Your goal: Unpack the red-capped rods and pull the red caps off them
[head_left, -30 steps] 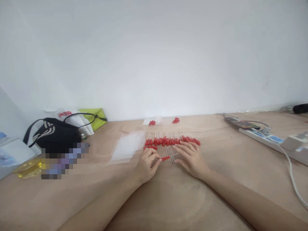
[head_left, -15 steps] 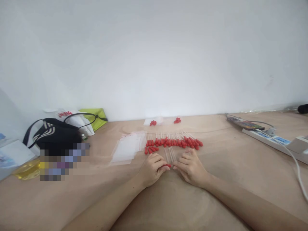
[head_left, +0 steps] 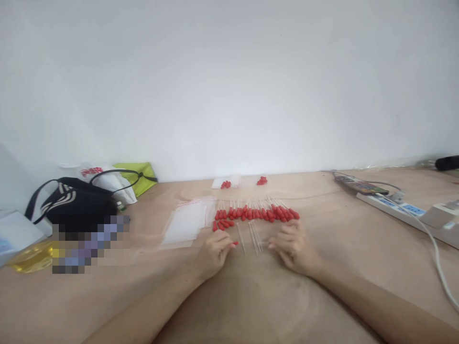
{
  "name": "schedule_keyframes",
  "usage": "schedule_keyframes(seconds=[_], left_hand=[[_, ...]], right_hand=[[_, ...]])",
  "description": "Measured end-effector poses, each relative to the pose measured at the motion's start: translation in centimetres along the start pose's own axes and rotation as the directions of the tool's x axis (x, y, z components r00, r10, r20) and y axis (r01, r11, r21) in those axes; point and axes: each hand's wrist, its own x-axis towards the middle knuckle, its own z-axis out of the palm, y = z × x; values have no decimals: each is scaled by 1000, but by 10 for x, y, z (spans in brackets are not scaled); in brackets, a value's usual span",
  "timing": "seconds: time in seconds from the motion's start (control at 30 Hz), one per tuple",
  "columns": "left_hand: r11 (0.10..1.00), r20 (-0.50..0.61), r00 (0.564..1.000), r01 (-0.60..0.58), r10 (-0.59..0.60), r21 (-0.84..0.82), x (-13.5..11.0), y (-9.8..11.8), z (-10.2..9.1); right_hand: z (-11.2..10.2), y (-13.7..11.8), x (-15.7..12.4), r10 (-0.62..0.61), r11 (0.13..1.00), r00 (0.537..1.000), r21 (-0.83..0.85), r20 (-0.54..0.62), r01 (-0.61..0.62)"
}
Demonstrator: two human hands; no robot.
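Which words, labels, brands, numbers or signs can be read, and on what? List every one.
None can be read.
White bag: red lettering, too blurred.
Black bag: pale stripes, no readable word.
Box: blue print, too blurred.
Phone: screen too small to read.
Pixelated patch: any text hidden.

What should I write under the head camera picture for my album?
Left hand pinching a red bulb, right hand near loose thin tubes, with red-ended tubes lined up behind.

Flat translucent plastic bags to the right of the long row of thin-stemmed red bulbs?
No, the translucent plastic bags lie to the left of the thin-stemmed red bulbs.
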Motion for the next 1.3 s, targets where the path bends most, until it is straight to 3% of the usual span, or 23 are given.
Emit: schedule_keyframes(seconds=[0.13, 0.2, 0.5, 0.7, 0.97, 1.1, 1.3], left_hand=[[975, 10, 977, 214, -215, 66, -3, -5, -6], [963, 60, 963, 259, -263, 75, -2, -2, -6], [969, 125, 961, 248, -247, 9, 11, 4, 18], [966, 174, 950, 259, -259, 22, 21, 4, 27], [963, 236, 935, 267, -264, 20, 33, 5, 29], [960, 202, 941, 279, -273, -3, 29, 5, 28], [960, 8, 963, 269, -269, -76, 17, 9, 9]], right_hand=[[1, 13, -1, 222, 975, 973, -43, 63, -219], [6, 13, 1, 290, 957, 953, -53, 88, -286], [19, 2, 12, 445, 895, 870, -85, 211, -437], [22, -5, 21, 526, 831, 796, 18, 301, -556], [25, -4, 17, 566, 716, 738, 226, 367, -661], [26, -3, 15, 596, 680, 715, 244, 366, -692], [25, -2, 12, 594, 724, 754, 222, 281, -653]])
